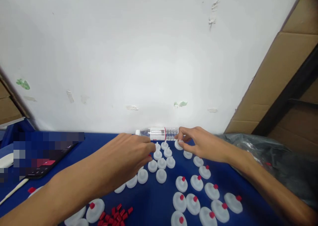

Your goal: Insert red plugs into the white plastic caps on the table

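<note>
**Both hands at the far cluster of white caps**

The left hand (129, 159) lies palm down over the blue surface (154, 206), fingers curled together; a speck of red shows at its fingertips, but what they pinch cannot be told. The right hand (198, 143) reaches in from 3 o'clock, its fingers closed on a white cap (178, 144) at the far edge of the cluster. Between the hands sit plain white caps (162, 163) without red tips, packed close and touching. At 5 o'clock stand white caps with red tips (196, 202) in loose rows. At 7 o'clock lies a pile of loose red tips (115, 214). A clear water bottle (157, 133) lies on its side at 12 o'clock, against the white wall (139, 53). A dark plastic bag (273, 159) lies at 3 o'clock.
</note>
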The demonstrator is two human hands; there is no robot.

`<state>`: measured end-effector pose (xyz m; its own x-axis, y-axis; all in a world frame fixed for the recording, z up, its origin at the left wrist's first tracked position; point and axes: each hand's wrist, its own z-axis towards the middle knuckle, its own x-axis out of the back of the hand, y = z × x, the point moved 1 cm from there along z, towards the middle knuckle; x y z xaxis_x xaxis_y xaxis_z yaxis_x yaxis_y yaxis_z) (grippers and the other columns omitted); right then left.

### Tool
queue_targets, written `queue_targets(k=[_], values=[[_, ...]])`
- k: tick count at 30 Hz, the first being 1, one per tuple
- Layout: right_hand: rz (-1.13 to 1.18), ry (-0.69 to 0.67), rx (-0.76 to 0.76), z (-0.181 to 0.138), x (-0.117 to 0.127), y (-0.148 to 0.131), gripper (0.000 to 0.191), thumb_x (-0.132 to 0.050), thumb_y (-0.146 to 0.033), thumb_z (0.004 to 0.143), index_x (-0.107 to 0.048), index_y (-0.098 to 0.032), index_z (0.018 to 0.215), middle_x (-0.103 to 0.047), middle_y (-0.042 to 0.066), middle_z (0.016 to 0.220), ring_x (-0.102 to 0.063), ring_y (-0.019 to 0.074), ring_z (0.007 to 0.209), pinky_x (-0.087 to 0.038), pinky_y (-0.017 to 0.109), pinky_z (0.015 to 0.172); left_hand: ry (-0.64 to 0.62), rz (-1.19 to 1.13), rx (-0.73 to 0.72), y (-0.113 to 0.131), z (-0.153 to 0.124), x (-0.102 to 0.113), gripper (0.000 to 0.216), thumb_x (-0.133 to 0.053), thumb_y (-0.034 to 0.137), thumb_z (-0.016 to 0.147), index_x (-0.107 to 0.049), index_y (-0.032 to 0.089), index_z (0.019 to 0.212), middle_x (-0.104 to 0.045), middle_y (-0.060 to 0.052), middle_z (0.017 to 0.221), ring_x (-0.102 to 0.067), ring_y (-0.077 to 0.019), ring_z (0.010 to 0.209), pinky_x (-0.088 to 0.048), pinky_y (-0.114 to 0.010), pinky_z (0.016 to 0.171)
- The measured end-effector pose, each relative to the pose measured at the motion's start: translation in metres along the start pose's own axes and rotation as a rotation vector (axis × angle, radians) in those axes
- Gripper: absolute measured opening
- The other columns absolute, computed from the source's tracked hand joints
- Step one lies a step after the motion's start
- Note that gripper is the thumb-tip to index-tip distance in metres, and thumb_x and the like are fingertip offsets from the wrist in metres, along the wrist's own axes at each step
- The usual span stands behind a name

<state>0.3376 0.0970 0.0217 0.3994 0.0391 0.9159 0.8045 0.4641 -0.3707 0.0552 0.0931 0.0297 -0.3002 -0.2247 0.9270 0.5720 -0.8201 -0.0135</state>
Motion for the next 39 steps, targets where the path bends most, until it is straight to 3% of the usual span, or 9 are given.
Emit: queue_targets(k=[3,8,11,17,21,26,28,34,39], values=[[-0.007,0.048,0.061,-0.003,0.001,-0.018,0.007,-0.057,-0.030,0.104,-0.063,-0.026,0.106,-0.073,-0.001,0.096,-0.069,0.0190,0.086,-0.051,0.032,0.076,-0.076,0.078,-0.012,0.002,0.007,0.008,0.017,-0.060,0.014,0.103,-0.072,0.022,0.094,-0.072,0.000,0.084,-0.062,-0.0173,0.062,-0.026,-0.032,0.057],[-0.038,0.146,0.179,-0.005,-0.009,-0.044,0.035,-0.057,-0.026,0.105,-0.053,-0.032,0.139,-0.069,0.003,0.126,-0.068,0.0223,0.112,-0.053,0.040,0.097,-0.066,0.122,0.027,0.007,0.010,0.013,0.014,-0.060,0.013,0.100,-0.070,0.021,0.094,-0.073,-0.001,0.078,-0.060,-0.0177,0.058,-0.024,-0.031,0.056],[-0.089,0.189,0.253,-0.005,-0.013,-0.051,0.055,-0.063,-0.022,0.103,-0.039,-0.034,0.151,-0.071,0.004,0.124,-0.070,0.0255,0.114,-0.056,0.043,0.094,-0.050,0.101,0.015,0.009,0.009,0.013,0.015,-0.061,0.013,0.101,-0.073,0.023,0.099,-0.074,0.000,0.081,-0.065,-0.0196,0.063,-0.029,-0.032,0.057],[-0.237,0.276,0.398,-0.006,-0.010,-0.061,0.078,-0.087,-0.027,0.090,-0.035,-0.029,0.148,-0.075,0.003,0.107,-0.075,0.0274,0.097,-0.061,0.041,0.080,0.014,0.052,-0.038,0.009,0.010,0.012,0.017,-0.059,0.017,0.104,-0.074,0.022,0.099,-0.077,0.001,0.085,-0.069,-0.0191,0.067,-0.036,-0.032,0.057],[-0.312,0.374,0.473,-0.008,-0.010,-0.067,0.072,-0.086,-0.030,0.089,-0.038,-0.025,0.142,-0.074,0.004,0.104,-0.074,0.0277,0.089,-0.062,0.043,0.077,0.077,0.016,-0.069,0.007,0.010,0.012,0.016,-0.059,0.016,0.104,-0.072,0.022,0.097,-0.077,0.001,0.090,-0.070,-0.0172,0.069,-0.037,-0.030,0.057],[-0.182,0.401,0.411,-0.011,-0.011,-0.069,0.063,-0.081,-0.027,0.094,-0.037,-0.031,0.139,-0.070,0.000,0.115,-0.074,0.0229,0.087,-0.062,0.038,0.073,0.114,0.026,-0.084,0.006,0.006,0.015,0.024,-0.049,0.025,0.110,-0.067,0.021,0.094,-0.071,0.000,0.078,-0.062,-0.0175,0.058,-0.029,-0.031,0.053],[-0.158,0.417,0.423,-0.013,-0.011,-0.069,0.066,-0.083,-0.028,0.093,-0.037,-0.032,0.140,-0.069,-0.001,0.113,-0.073,0.0210,0.082,-0.060,0.035,0.071,0.110,0.016,-0.097,0.006,0.006,0.015,0.030,-0.043,0.022,0.111,-0.064,0.020,0.090,-0.068,-0.001,0.075,-0.057,-0.0162,0.055,-0.027,-0.031,0.051],[-0.252,0.450,0.466,-0.017,-0.011,-0.071,0.062,-0.083,-0.031,0.093,-0.043,-0.032,0.140,-0.062,-0.005,0.098,-0.060,0.0147,0.068,-0.052,0.029,0.062,0.068,-0.156,-0.091,0.009,0.007,0.014,0.026,-0.043,0.012,0.105,-0.067,0.021,0.100,-0.067,0.006,0.070,-0.058,-0.0102,0.055,-0.038,-0.024,0.053],[-0.304,0.480,0.488,-0.017,-0.013,-0.073,0.057,-0.081,-0.028,0.095,-0.045,-0.030,0.139,-0.060,-0.004,0.096,-0.060,0.0145,0.069,-0.049,0.028,0.063,-0.016,-0.234,-0.052,0.011,0.009,0.015,0.028,-0.042,0.012,0.105,-0.065,0.025,0.096,-0.069,0.010,0.066,-0.059,-0.0088,0.052,-0.039,-0.023,0.055]])
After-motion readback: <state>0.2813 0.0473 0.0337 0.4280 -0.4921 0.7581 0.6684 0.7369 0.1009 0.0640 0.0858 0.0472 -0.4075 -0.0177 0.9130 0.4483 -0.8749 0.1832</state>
